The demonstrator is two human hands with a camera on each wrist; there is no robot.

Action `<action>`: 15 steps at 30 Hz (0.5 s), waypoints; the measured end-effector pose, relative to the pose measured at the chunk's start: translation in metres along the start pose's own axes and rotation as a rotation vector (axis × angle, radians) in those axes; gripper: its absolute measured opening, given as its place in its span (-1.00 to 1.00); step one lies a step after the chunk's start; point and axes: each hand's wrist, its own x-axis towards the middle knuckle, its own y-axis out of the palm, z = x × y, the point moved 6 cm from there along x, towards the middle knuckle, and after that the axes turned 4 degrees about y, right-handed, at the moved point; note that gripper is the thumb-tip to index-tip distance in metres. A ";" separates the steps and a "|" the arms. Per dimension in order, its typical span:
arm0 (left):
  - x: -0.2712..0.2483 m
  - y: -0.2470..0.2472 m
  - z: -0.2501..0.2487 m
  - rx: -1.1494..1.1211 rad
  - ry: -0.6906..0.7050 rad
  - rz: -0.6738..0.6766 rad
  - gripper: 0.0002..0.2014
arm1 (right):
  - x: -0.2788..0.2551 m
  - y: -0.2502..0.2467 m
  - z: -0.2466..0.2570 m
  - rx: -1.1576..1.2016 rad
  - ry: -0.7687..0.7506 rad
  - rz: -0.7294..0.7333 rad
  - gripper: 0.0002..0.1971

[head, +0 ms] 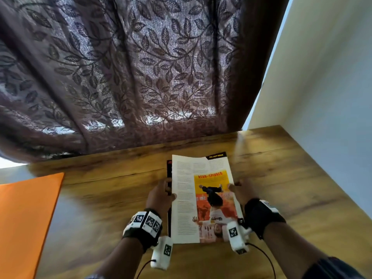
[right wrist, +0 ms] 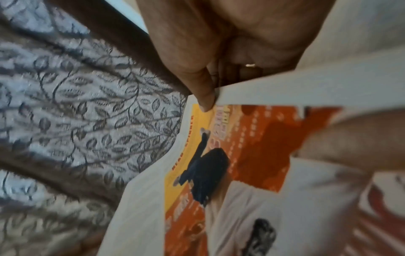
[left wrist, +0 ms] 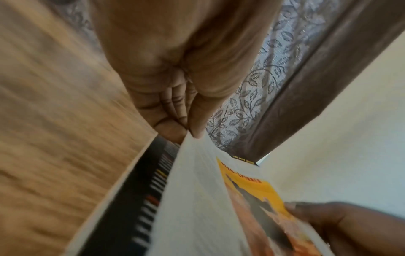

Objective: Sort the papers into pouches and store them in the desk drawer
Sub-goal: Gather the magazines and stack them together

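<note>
Both hands hold a stack of printed papers above the wooden desk. The top sheet shows text columns and a yellow-orange picture of a figure upside down. My left hand pinches the stack's left edge, thumb on top, fingers under a dark sheet beneath. My right hand pinches the right edge, thumb on the picture. An orange pouch lies flat at the desk's left. No drawer is in view.
A brown leaf-patterned curtain hangs behind the desk's far edge. A pale wall bounds the desk on the right. Bare desk wood lies to the right of the papers and between them and the pouch.
</note>
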 end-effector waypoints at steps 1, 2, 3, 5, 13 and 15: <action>-0.001 -0.001 0.001 0.039 0.008 -0.012 -0.42 | 0.002 0.005 -0.003 -0.035 0.004 -0.012 -0.70; -0.002 -0.002 0.002 0.073 0.019 -0.019 -0.41 | 0.004 0.009 -0.003 -0.108 -0.002 -0.031 -0.71; -0.003 -0.003 0.002 0.120 0.032 -0.019 -0.41 | 0.003 0.011 -0.001 -0.200 -0.015 -0.048 -0.75; -0.003 0.000 0.003 0.226 0.068 -0.022 -0.39 | 0.002 0.012 0.004 -0.325 -0.023 -0.087 -0.91; 0.004 0.005 0.011 0.309 0.099 0.011 -0.46 | 0.012 0.012 0.008 -0.217 0.044 -0.036 -0.81; 0.005 0.006 0.011 0.310 0.094 0.031 -0.47 | 0.016 0.016 0.003 -0.204 0.036 0.025 -0.74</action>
